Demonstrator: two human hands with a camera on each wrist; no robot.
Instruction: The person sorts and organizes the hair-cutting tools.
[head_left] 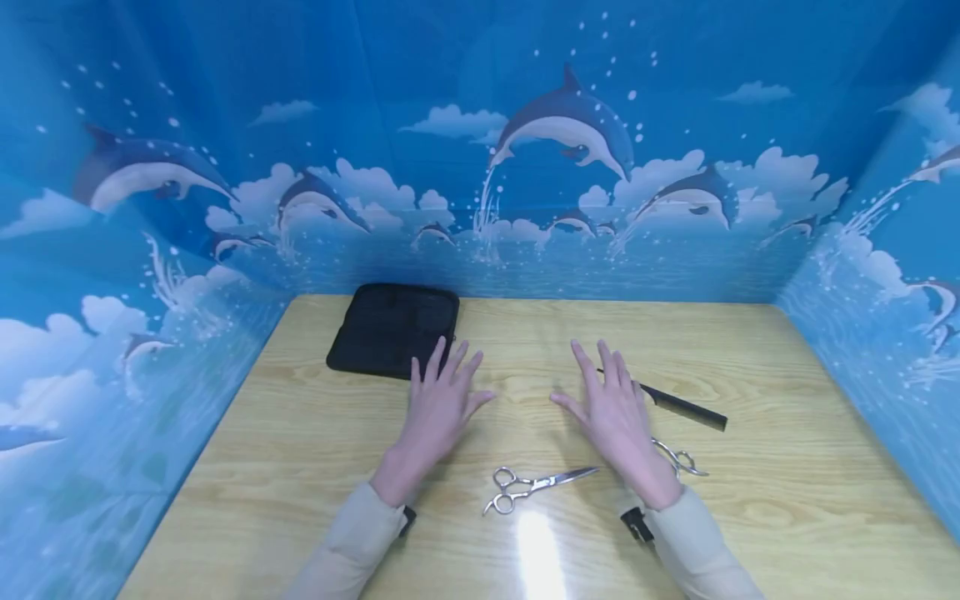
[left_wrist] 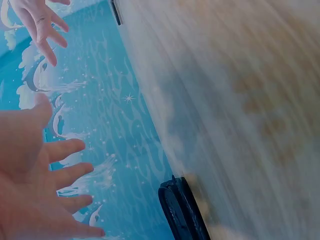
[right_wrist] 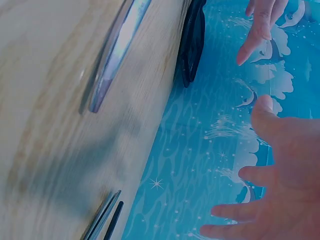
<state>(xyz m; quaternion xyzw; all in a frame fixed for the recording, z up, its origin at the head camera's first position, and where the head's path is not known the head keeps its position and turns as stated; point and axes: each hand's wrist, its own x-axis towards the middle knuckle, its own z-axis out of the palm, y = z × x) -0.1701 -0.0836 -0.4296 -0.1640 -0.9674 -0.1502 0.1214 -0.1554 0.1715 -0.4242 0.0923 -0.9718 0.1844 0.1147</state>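
Fingers spread, both grips are wide: left hand [head_left: 438, 412] near a black case [head_left: 386, 329], right hand [head_left: 618, 417] near a black comb [head_left: 686, 408]. The head view alone shows the silver scissors [head_left: 538, 484] whole, between the pale sleeves [head_left: 348, 533]; the wrist views show both hands raised above the tabletop [head_left: 810, 467]. Dark marks [head_left: 544, 482] by the scissors' pivot are too small to read.

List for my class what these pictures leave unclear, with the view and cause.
Ringed metal tool: head view; the right hand and wrist hide all but its handle end.
Comb: head view; the right hand covers part of its thin tail.
Black case: head view; the left hand covers its near right corner.
Scissors: right wrist view; the top edge cuts off the handles.
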